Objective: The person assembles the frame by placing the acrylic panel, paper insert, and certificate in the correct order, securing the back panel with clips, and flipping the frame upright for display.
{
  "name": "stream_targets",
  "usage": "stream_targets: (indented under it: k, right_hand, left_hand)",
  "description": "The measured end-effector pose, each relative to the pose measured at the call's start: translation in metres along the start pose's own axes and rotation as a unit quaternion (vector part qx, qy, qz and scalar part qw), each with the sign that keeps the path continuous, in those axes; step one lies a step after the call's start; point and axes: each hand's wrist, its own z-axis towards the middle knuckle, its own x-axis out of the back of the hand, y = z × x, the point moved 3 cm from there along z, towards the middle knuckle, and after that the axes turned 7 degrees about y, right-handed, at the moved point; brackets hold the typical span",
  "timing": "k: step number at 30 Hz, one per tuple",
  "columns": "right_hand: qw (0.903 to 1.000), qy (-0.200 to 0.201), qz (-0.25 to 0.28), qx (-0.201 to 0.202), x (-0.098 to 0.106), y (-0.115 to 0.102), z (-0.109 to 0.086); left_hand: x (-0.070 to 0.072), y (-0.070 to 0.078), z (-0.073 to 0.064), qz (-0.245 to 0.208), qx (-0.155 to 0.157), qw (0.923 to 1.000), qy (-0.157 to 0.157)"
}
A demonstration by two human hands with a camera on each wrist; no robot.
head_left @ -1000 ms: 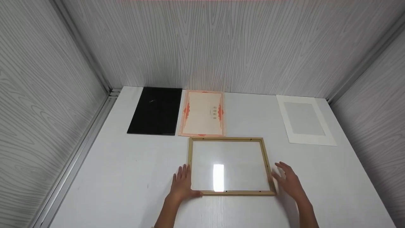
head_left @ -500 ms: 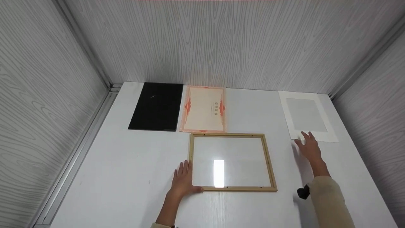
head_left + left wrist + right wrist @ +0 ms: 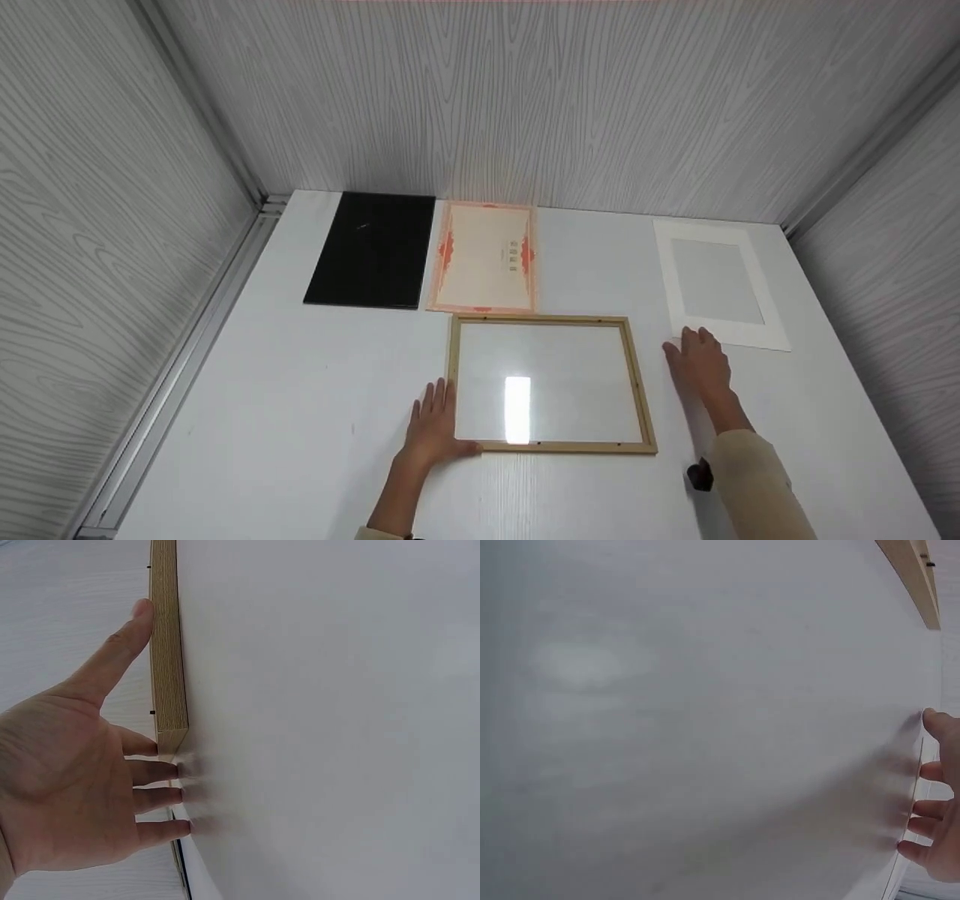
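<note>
A wooden picture frame (image 3: 544,447) with a clear, glossy pane lies flat near the middle of the white table. My left hand (image 3: 431,431) rests at its front left corner, fingers spread straight along the left side and thumb against the front edge. The left wrist view shows that thumb touching the frame's wooden side (image 3: 168,637). At the right lies a white mat board (image 3: 727,334) with a greyish rectangular middle. My right hand (image 3: 705,367) has its fingertips on the mat board's near edge; in the right wrist view its fingers (image 3: 930,808) reach down to that edge.
A black panel (image 3: 371,251) lies at the back left. Beside it is a cream certificate sheet (image 3: 484,259) with a red-orange border, close behind the frame. Grey wood-patterned walls (image 3: 480,105) enclose the table at the back and both sides.
My right hand has left the frame's right side, reached the mat board and slid it slightly left and nearer. My left hand stays at the frame's corner.
</note>
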Motion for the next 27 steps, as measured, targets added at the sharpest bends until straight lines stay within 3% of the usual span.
stream_targets:
  k: [3, 6, 8, 11, 16, 19, 23, 27]
  right_hand:
    - [0.9987, 0.037, 0.02, -0.029, 0.01, 0.004, 0.004]
    - [0.9913, 0.068, 0.053, -0.099, 0.027, 0.021, 0.011]
    - [0.9847, 0.067, 0.069, -0.146, 0.038, 0.037, 0.013]
    - [0.981, 0.038, 0.069, -0.177, 0.049, 0.06, 0.013]
    - [0.9808, -0.043, 0.069, -0.177, 0.05, 0.087, 0.002]
    - [0.9858, -0.063, 0.045, -0.149, 0.046, 0.092, -0.001]
    - [0.9934, -0.027, 0.0, -0.112, 0.044, 0.091, 0.002]
    - [0.9908, 0.005, 0.009, -0.135, 0.049, 0.086, 0.005]
  left_hand:
    - [0.001, 0.002, 0.002, 0.003, 0.001, 1.0, -0.002]
    - [0.0, 0.004, 0.003, 0.004, 0.0, 1.0, -0.005]
    - [0.0, 0.004, 0.003, 0.002, -0.002, 1.0, -0.007]
    - [-0.001, 0.003, 0.001, 0.0, -0.002, 0.9999, -0.01]
    - [-0.002, 0.0, -0.002, -0.005, 0.003, 0.9999, -0.01]
    - [-0.001, -0.001, -0.004, -0.009, 0.003, 0.9999, -0.01]
    - [-0.001, -0.001, -0.004, -0.011, 0.003, 0.9998, -0.013]
    - [0.0, 0.001, -0.003, -0.01, 0.001, 0.9999, -0.013]
